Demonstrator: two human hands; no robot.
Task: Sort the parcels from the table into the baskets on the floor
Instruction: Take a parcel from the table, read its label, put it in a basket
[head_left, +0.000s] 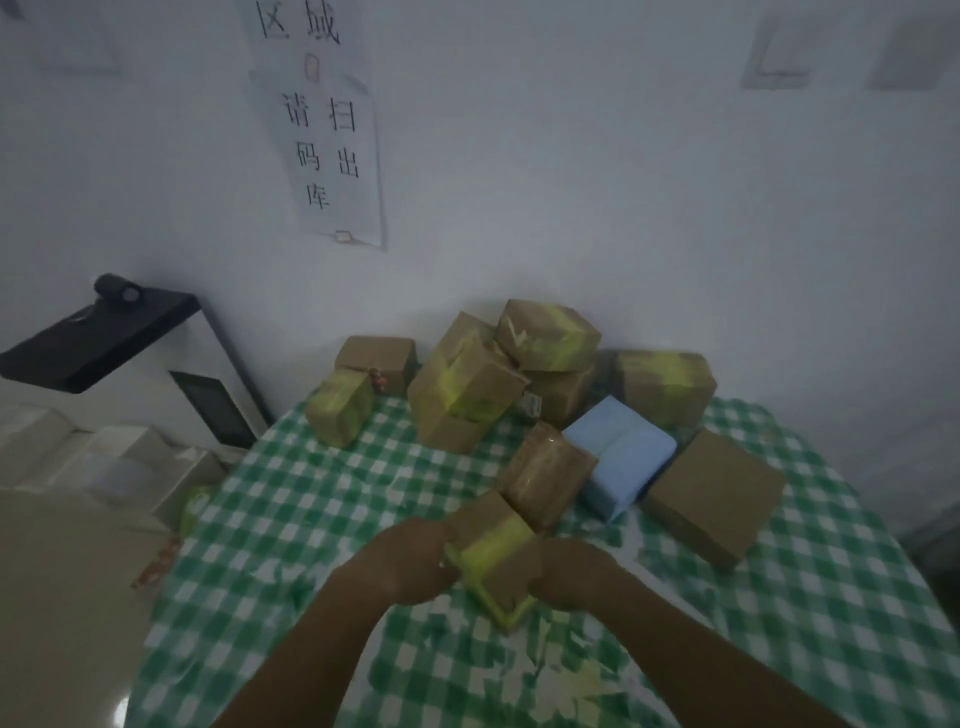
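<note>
A small brown cardboard parcel with yellow tape (493, 558) is held between both hands just above the green-checked table (291, 519). My left hand (410, 564) grips its left side and my right hand (574, 574) grips its right side. Behind it lie a brown taped parcel (548, 475), a light blue parcel (621, 457) and a plain brown box (719, 499). Several more brown parcels with yellow tape are heaped against the wall, among them a big one (465, 397), a top one (548, 335) and a small one (340, 408). No basket is in view.
A white device with a black top and dark screen (208, 400) stands left of the table. White boxes (104, 457) sit lower left beside it. A paper notice (322, 124) hangs on the white wall behind. Pale floor (62, 597) shows at the left.
</note>
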